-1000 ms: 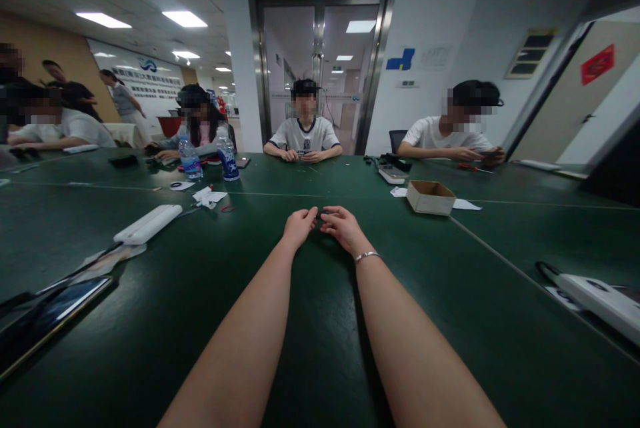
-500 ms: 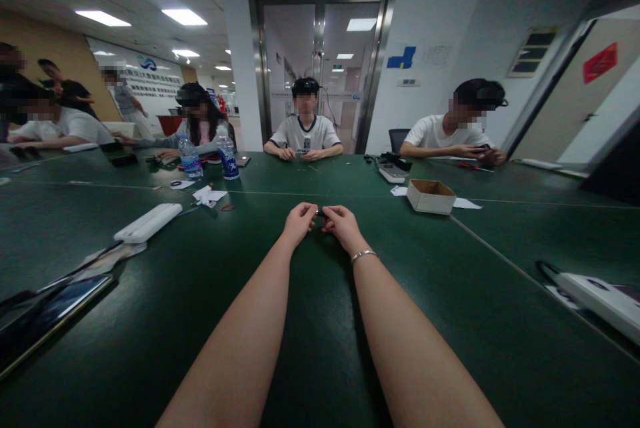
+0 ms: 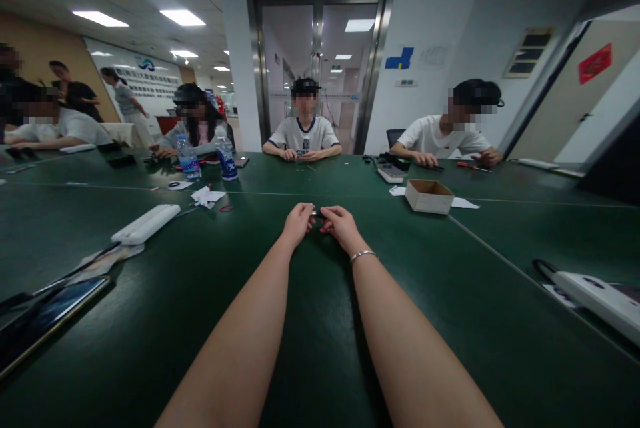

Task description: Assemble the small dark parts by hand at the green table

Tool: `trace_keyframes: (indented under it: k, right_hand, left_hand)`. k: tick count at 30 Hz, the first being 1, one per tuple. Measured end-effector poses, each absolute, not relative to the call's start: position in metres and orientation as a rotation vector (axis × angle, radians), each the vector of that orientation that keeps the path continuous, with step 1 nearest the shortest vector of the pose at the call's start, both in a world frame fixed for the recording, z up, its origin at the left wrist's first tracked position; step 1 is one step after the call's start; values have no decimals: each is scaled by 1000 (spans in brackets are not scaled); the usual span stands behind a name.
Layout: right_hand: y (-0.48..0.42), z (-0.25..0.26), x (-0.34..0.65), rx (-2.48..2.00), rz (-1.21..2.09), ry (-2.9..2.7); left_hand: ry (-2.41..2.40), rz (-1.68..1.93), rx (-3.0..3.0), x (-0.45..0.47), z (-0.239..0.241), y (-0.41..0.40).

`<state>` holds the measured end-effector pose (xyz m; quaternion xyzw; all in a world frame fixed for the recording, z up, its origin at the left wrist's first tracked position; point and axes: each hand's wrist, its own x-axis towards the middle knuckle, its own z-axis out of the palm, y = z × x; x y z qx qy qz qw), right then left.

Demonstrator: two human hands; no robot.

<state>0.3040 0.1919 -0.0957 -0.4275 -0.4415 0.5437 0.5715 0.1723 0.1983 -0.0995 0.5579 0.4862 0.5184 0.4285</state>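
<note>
Just over the green table (image 3: 320,321), a small black-and-silver object (image 3: 317,214) spans the gap between my two hands. My left hand (image 3: 299,225) pinches its silver end between thumb and fingers. The dark end sits in the closed fingertips of my right hand (image 3: 341,225), whose wrist wears a silver bracelet (image 3: 363,255). Fingers cover most of the object, and it is too small for me to tell its exact kind.
On the left lie a white power strip (image 3: 146,224) and a phone (image 3: 55,321). Two water bottles (image 3: 229,160) stand beyond. An open cardboard box (image 3: 429,203) is at the right, with another white strip (image 3: 597,298) nearer. Several people sit around the table.
More of the small object's silver and black parts shows between my fingertips. My hands have barely moved. The person at the right has lowered a hand to the table.
</note>
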Motion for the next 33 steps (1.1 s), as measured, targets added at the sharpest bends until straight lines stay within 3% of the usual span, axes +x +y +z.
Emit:
trace_keyframes:
  k: [33]
  right_hand:
    - [189,-94,305,-1006,1281,-1024]
  left_hand:
    - [1249,1295,1427,174,-102,199]
